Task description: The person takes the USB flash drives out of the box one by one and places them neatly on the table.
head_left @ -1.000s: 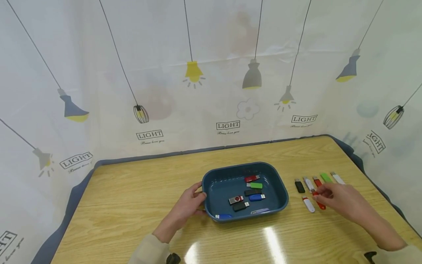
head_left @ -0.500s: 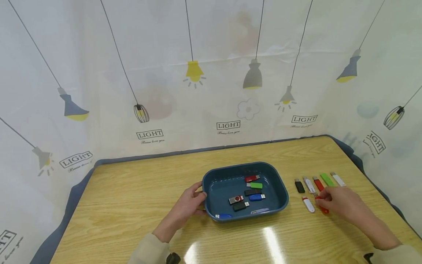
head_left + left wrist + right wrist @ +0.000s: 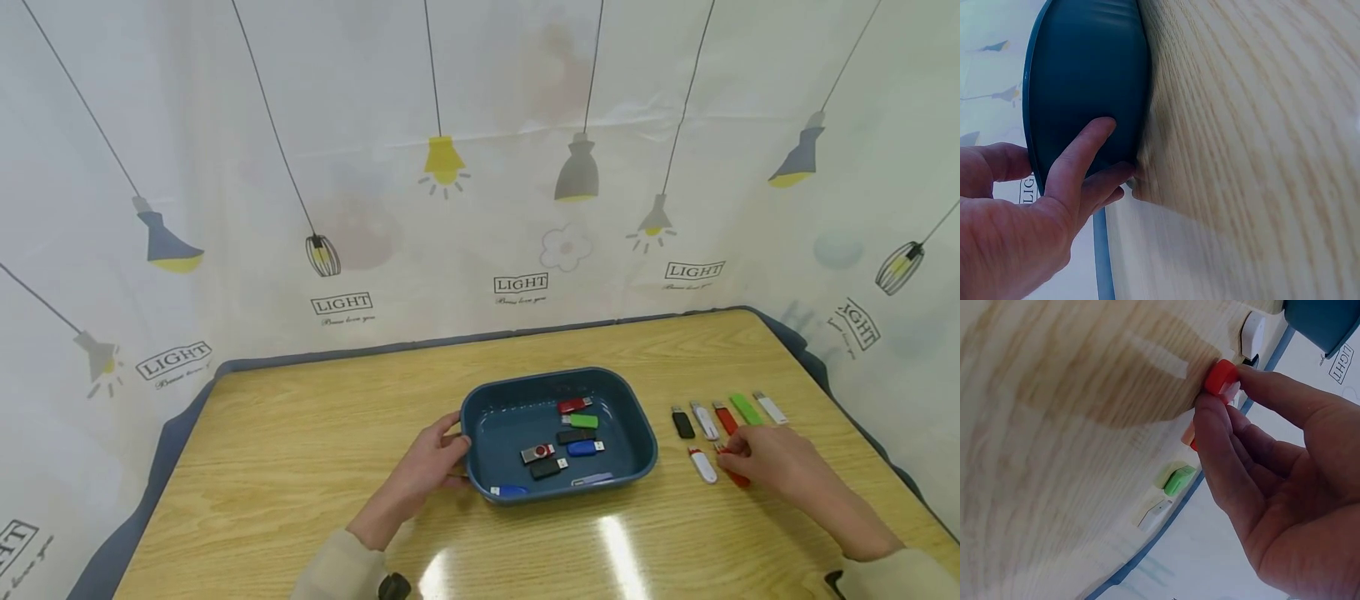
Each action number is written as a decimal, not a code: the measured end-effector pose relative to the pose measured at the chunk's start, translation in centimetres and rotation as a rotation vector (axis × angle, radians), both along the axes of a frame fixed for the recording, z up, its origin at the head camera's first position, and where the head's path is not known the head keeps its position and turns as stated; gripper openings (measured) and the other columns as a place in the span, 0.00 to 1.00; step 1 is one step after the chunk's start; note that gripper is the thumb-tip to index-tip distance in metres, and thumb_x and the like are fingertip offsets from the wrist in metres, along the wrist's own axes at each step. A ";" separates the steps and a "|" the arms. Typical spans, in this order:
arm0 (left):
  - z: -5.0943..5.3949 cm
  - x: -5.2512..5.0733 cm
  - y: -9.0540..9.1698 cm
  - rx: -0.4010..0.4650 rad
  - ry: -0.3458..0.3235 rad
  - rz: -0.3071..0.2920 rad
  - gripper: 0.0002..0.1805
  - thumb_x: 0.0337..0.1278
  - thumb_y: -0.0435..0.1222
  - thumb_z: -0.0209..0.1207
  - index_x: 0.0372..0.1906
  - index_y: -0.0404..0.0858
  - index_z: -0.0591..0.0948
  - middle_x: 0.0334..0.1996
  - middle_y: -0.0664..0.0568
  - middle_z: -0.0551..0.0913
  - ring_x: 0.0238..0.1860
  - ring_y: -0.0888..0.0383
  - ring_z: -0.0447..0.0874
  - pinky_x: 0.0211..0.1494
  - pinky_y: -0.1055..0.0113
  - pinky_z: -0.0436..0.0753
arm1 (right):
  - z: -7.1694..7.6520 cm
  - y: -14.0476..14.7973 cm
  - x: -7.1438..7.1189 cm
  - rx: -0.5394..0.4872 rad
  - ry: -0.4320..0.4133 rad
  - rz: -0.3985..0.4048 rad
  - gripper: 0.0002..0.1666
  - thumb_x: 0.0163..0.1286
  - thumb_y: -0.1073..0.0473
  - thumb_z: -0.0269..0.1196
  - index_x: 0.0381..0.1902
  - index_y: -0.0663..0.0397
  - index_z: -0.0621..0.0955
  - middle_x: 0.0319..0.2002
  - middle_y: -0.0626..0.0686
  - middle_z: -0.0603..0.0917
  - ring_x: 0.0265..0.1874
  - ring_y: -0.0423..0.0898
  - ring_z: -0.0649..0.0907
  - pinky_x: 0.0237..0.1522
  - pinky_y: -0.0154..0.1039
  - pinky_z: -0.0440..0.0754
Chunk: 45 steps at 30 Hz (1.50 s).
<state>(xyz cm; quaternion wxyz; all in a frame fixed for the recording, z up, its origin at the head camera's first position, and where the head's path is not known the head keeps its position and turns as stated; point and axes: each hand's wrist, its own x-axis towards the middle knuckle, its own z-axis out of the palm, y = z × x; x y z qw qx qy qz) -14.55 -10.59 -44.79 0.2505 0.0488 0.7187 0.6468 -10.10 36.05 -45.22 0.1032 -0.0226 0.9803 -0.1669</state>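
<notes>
While the left hand (image 3: 426,461) holds the blue tray (image 3: 492,432) by its left end, the right hand (image 3: 782,458) pinches one red USB stick (image 3: 1219,376) beside a white stick (image 3: 702,466), toward the tabletop's (image 3: 315,433) right edge: apparently placing, next calling for level release.

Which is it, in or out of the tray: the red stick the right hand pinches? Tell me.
Out. The right hand pinches the red stick to the right of the tray, apart from it.

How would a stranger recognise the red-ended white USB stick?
On the wooden table, right of the blue plastic tray, is a row of five USB sticks. The white stick lies nearer, left of the right hand; no other white one has a red end.
</notes>
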 end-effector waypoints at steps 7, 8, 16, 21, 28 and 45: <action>-0.1 0.0 -0.1 0.008 0.005 -0.004 0.33 0.77 0.33 0.47 0.80 0.29 0.55 0.67 0.27 0.74 0.53 0.41 0.86 0.47 0.51 0.90 | 0.0 -0.1 0.0 -0.001 -0.010 -0.017 0.11 0.69 0.56 0.69 0.29 0.54 0.82 0.21 0.45 0.77 0.21 0.44 0.74 0.23 0.40 0.69; -0.1 0.0 -0.1 0.007 0.004 -0.004 0.33 0.77 0.33 0.47 0.80 0.29 0.55 0.66 0.28 0.74 0.53 0.42 0.86 0.47 0.51 0.90 | 0.1 -0.2 0.0 -0.001 -0.015 -0.020 0.11 0.69 0.56 0.69 0.29 0.54 0.82 0.21 0.45 0.77 0.21 0.44 0.73 0.23 0.40 0.69; -0.2 -0.1 -0.1 0.008 -0.001 -0.005 0.33 0.77 0.33 0.47 0.80 0.29 0.55 0.66 0.28 0.75 0.52 0.42 0.86 0.46 0.53 0.90 | 0.1 -0.3 0.0 0.005 -0.016 -0.018 0.11 0.69 0.56 0.69 0.31 0.58 0.83 0.21 0.45 0.78 0.21 0.44 0.74 0.23 0.40 0.70; -0.3 -0.2 -0.1 0.012 -0.006 -0.008 0.33 0.77 0.34 0.47 0.80 0.29 0.55 0.66 0.28 0.75 0.53 0.42 0.86 0.47 0.53 0.90 | 0.1 -0.1 0.1 -0.013 -0.036 -0.016 0.14 0.71 0.53 0.68 0.27 0.54 0.81 0.19 0.44 0.76 0.20 0.44 0.72 0.23 0.39 0.67; 0.0 0.0 0.0 0.014 0.006 -0.012 0.33 0.77 0.33 0.46 0.80 0.28 0.54 0.66 0.27 0.74 0.54 0.40 0.85 0.47 0.51 0.90 | 1.4 -0.5 0.2 -0.009 -0.017 -0.023 0.12 0.73 0.54 0.65 0.34 0.57 0.82 0.20 0.45 0.75 0.19 0.45 0.70 0.23 0.39 0.65; 0.1 0.1 0.0 0.014 0.014 -0.007 0.33 0.77 0.32 0.46 0.80 0.26 0.54 0.66 0.26 0.74 0.55 0.39 0.85 0.46 0.51 0.90 | 5.7 -7.6 0.0 -0.097 0.238 0.201 0.08 0.71 0.57 0.69 0.44 0.54 0.86 0.28 0.38 0.81 0.24 0.33 0.75 0.25 0.34 0.77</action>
